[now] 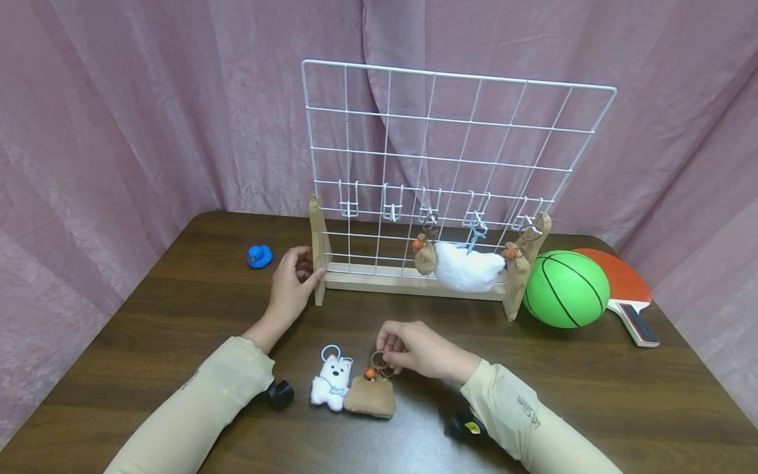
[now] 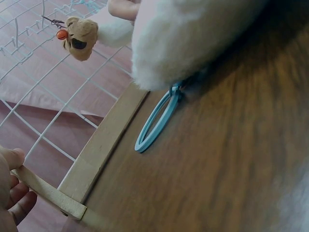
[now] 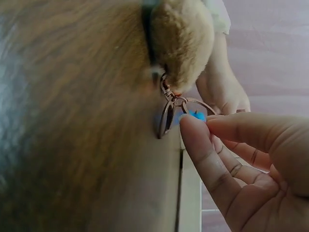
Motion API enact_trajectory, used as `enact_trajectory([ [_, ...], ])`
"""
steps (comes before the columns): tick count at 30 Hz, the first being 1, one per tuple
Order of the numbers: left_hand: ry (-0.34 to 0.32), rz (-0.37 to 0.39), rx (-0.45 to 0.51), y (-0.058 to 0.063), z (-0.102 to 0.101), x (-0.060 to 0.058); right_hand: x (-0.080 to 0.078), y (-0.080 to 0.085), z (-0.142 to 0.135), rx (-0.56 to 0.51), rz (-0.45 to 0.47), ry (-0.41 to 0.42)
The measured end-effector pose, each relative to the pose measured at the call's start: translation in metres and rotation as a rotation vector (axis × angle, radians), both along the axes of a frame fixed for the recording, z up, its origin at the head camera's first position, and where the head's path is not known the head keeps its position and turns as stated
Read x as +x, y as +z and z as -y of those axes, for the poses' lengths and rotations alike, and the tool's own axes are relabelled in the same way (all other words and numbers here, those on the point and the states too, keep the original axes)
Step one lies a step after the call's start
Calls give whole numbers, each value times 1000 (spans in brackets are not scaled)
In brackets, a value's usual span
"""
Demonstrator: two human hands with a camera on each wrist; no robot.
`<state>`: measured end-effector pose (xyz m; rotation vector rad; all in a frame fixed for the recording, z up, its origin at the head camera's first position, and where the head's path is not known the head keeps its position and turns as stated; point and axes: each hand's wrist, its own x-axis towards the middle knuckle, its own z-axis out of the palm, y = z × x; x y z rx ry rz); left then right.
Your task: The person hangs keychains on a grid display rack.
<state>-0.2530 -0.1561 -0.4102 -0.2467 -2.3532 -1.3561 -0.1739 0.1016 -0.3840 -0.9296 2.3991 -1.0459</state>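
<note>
My right hand pinches the bronze key ring of a brown plush keychain between thumb and forefinger. An orange bell sits by its ring, and the plush lies low over the table. Just left of it lies a white dog plush keychain with a light blue ring. My left hand grips the left wooden upright of a white wire grid rack, thumb in front and fingers behind.
Several white hooks line the grid. From those on the right hang a small brown plush, a fluffy white plush and another brown charm. A green ball and a red paddle stand right; a blue rubber duck sits left.
</note>
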Motion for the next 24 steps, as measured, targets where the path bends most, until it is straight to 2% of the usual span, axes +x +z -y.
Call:
enact_trajectory([
  [8,0,-12,-2,-1,0,0,1,14,-3,-16,-35,15],
  [18,2,1,0,0,0,0,4,33,-4,15,-136,20],
  [24,9,-5,-5,0,-1,0,5,44,-6,46,-229,20],
])
